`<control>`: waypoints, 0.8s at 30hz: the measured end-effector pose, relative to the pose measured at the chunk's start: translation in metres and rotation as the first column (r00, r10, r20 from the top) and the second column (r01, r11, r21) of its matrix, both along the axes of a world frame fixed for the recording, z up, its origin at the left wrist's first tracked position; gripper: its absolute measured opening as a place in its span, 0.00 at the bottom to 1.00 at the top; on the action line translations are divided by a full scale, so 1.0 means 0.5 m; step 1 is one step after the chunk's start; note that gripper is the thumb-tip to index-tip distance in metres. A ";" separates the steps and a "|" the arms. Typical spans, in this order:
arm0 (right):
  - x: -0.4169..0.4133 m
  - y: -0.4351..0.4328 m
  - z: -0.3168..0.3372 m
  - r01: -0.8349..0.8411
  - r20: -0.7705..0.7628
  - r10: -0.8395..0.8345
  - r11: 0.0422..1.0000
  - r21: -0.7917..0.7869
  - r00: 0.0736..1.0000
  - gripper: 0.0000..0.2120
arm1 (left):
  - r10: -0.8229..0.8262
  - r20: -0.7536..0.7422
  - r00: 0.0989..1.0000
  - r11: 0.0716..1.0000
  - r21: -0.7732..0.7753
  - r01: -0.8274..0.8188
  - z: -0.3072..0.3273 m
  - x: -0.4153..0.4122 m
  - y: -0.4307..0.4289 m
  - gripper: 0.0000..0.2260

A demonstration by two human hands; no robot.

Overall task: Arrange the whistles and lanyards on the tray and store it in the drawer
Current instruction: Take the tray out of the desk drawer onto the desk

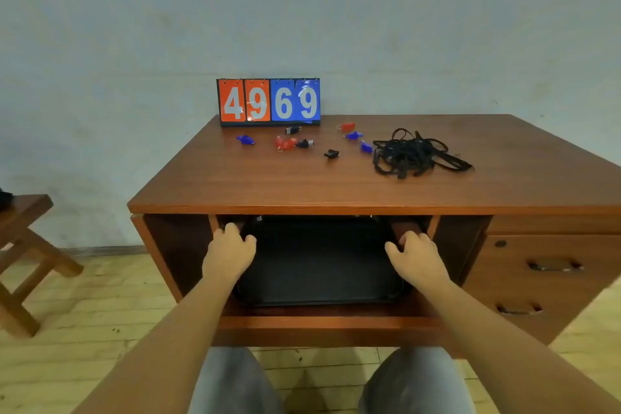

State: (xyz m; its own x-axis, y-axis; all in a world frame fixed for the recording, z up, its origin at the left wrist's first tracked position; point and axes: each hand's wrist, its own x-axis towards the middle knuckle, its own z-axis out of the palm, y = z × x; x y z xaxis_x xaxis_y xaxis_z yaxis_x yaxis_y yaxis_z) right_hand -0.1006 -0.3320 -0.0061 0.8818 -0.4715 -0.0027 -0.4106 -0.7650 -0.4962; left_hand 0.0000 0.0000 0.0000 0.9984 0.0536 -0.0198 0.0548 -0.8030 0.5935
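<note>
Currently I see both hands down in the open drawer (322,323), which is pulled out from under the near edge of the surface (268,188). The black tray (319,276) lies flat inside it, its far end hidden in shadow under the surface. The left hand (228,254) grips the tray's left rim, thumb on the inner side and fingers curled over the outer. The right hand (416,257) grips the right rim in the same way, though its fingertips sit so close to the drawer's wall that I can't tell exactly what they touch. The hands are well apart, one at each side of the tray.

Up top, the whistles (285,143) lie loose toward the far edge of the surface, in red, blue and black. Two red ones are touching. The lanyards (416,153) make one black tangle to their right, with a blue whistle (366,147) just beside its left side.

A scoreboard (268,101) stands at the far edge and reads 4969, two orange cards and two blue. Side drawers (551,279) at the right are closed. A wooden stool (23,245) stands on the floor (100,312) to the left.
</note>
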 end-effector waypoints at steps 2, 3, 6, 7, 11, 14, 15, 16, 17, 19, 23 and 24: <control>0.002 0.000 -0.005 0.044 -0.032 -0.043 0.999 0.016 0.999 0.19 | 0.017 -0.061 0.998 1.000 0.008 -0.017 -0.001 0.005 0.002 0.20; 0.005 0.001 -0.010 0.052 -0.038 -0.050 0.998 0.039 0.998 0.19 | 0.015 -0.077 0.997 1.000 0.006 -0.015 -0.005 0.007 0.003 0.20; 0.018 0.010 -0.017 0.066 -0.063 -0.062 0.995 0.070 0.996 0.16 | 0.036 -0.114 0.993 0.999 -0.008 -0.037 -0.016 0.015 0.005 0.18; 0.022 0.011 -0.019 0.063 -0.068 -0.059 0.996 0.060 0.996 0.14 | 0.042 -0.120 0.992 0.999 0.012 -0.041 -0.021 0.013 0.005 0.18; 0.034 0.010 -0.019 0.079 -0.077 -0.076 0.996 0.046 0.994 0.12 | 0.063 -0.084 0.994 0.996 0.062 -0.058 -0.043 0.008 0.011 0.13; 0.033 0.006 -0.019 0.091 -0.064 -0.087 0.994 0.060 0.994 0.13 | 0.102 -0.083 0.991 0.994 0.042 -0.099 -0.046 0.009 0.020 0.12; 0.030 0.005 -0.020 0.093 -0.065 -0.089 0.994 0.065 0.994 0.13 | 0.108 -0.103 0.989 0.994 0.033 -0.105 -0.046 0.009 0.024 0.12; 0.026 0.002 -0.022 0.095 -0.064 -0.090 0.993 0.074 0.994 0.13 | 0.114 -0.116 0.987 0.994 0.012 -0.113 -0.045 0.010 0.029 0.12; 0.021 0.001 -0.023 0.095 -0.065 -0.090 0.991 0.090 0.994 0.12 | 0.117 -0.132 0.984 0.993 -0.015 -0.120 -0.043 0.008 0.033 0.11; 0.011 0.002 -0.018 0.092 -0.054 -0.086 0.987 0.132 0.995 0.12 | 0.117 -0.147 0.982 0.991 -0.043 -0.124 -0.029 -0.001 0.040 0.10; -0.020 0.009 0.018 0.094 0.019 -0.099 0.980 0.176 0.995 0.15 | 0.071 -0.133 0.989 0.997 -0.024 -0.075 0.012 -0.019 0.062 0.12; -0.030 0.011 0.027 0.088 0.041 -0.097 0.979 0.186 0.994 0.17 | 0.049 -0.138 0.989 0.999 -0.001 -0.049 0.021 -0.025 0.069 0.12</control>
State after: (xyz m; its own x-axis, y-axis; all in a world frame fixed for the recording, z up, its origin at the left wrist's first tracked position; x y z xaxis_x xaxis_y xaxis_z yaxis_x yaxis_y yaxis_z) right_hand -0.1158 -0.3263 0.0076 0.8354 -0.5469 -0.0539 -0.4468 -0.6188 -0.6461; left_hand -0.0124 0.0347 0.0105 0.9823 0.1020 -0.1574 0.1756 -0.7949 0.5808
